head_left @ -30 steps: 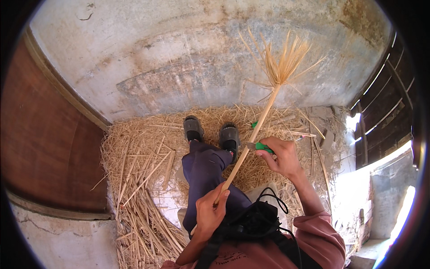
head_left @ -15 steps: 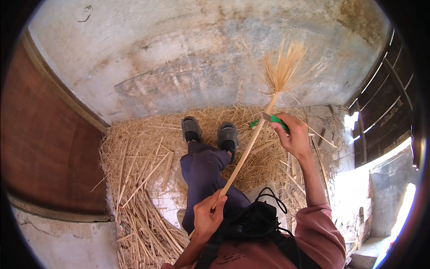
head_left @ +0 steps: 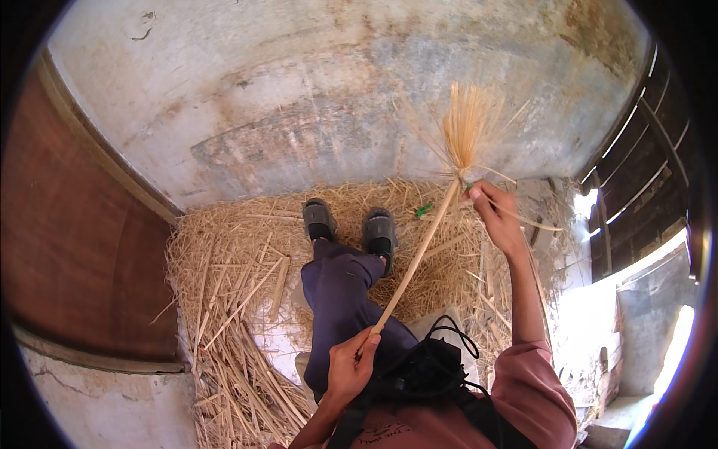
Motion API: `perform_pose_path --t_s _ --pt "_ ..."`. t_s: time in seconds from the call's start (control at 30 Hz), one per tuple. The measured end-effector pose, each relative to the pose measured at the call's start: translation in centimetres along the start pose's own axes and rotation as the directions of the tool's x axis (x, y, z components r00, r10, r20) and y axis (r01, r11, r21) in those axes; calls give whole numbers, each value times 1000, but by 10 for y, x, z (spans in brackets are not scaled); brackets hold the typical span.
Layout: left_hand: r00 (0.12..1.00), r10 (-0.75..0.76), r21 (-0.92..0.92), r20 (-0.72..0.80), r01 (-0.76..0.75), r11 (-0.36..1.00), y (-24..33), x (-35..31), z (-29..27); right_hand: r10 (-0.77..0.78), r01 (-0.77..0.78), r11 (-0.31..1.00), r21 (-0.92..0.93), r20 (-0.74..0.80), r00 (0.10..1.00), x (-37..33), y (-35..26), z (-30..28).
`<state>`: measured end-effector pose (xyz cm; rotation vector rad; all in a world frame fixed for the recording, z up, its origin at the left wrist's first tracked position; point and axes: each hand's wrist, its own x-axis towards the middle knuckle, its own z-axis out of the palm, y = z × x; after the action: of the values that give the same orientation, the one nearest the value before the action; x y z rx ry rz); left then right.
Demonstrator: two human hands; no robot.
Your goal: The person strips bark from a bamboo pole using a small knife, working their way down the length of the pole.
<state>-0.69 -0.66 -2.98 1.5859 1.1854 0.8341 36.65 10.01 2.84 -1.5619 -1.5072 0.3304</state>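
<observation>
My left hand (head_left: pixel 351 367) is closed round the lower end of a long pale bamboo stick (head_left: pixel 415 269), held slanting up and away to the right. At its far end the stick fans out into a tuft of fine shavings (head_left: pixel 465 135). My right hand (head_left: pixel 495 212) is closed just below the tuft on the green-handled knife (head_left: pixel 470 186). Only a bit of green shows between the fingers; the blade is hidden. A thin curled strip (head_left: pixel 535 221) sticks out past the right hand.
Shavings (head_left: pixel 351 193) cover the floor round my sandalled feet (head_left: pixel 380 228). A small green object (head_left: pixel 424 210) lies on them. Several split sticks (head_left: pixel 239 367) are heaped at the lower left. A stained wall (head_left: pixel 299 97) stands ahead, a brown panel (head_left: pixel 90 224) at left, dark slats (head_left: pixel 643 165) at right.
My right hand has moved up along the stick to the base of the tuft, and the knife blade has gone out of sight. My left hand keeps its grip at the lower end.
</observation>
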Motion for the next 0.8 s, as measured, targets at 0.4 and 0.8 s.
perform_pose_path --t_s 0.4,0.8 --pt "996 -22 -213 89 41 976 -13 20 -1 -7 7 1000 -19 -33 999 -52 -44 29" --pt "981 81 46 -175 -74 996 -8 23 2 -279 251 959 -129 -305 910 -47 -68 58"
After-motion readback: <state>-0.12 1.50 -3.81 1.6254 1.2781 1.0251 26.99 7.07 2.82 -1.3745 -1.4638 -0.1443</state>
